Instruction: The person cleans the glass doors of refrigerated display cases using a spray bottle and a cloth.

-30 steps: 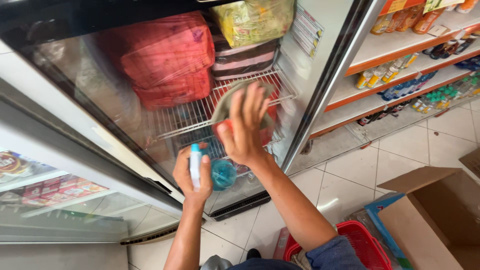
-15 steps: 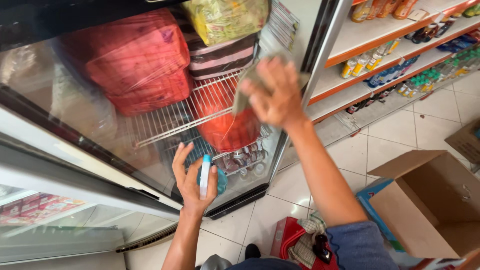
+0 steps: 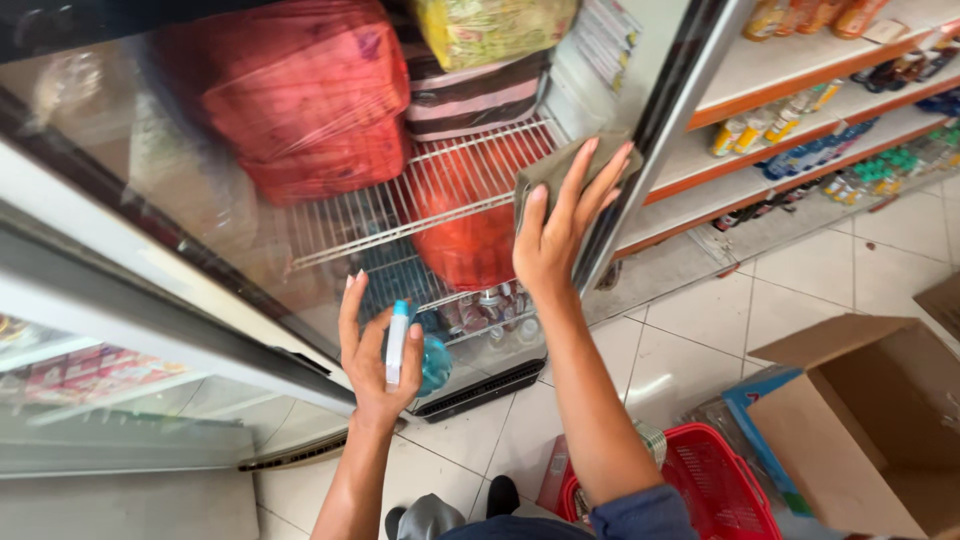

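My right hand (image 3: 562,222) presses a grey-green cloth (image 3: 548,170) flat against the glass door (image 3: 330,260) of a tall fridge, near the door's right frame. My left hand (image 3: 372,352) is lower down, palm toward the glass, holding a small spray bottle (image 3: 398,342) with a white body, blue top and a teal round base. Behind the glass are wire shelves, large red wrapped bundles (image 3: 300,95), a striped packet, a yellow-green bag and small cans at the bottom.
A second fridge door (image 3: 90,340) stands at the left. Store shelves (image 3: 800,100) with bottles run along the right. On the tiled floor sit a red shopping basket (image 3: 700,480) and an open cardboard box (image 3: 860,430) near my feet.
My right hand has slid the cloth up and to the right across the glass, from mid-door to the right frame. My left hand stays at about the same spot with the bottle.
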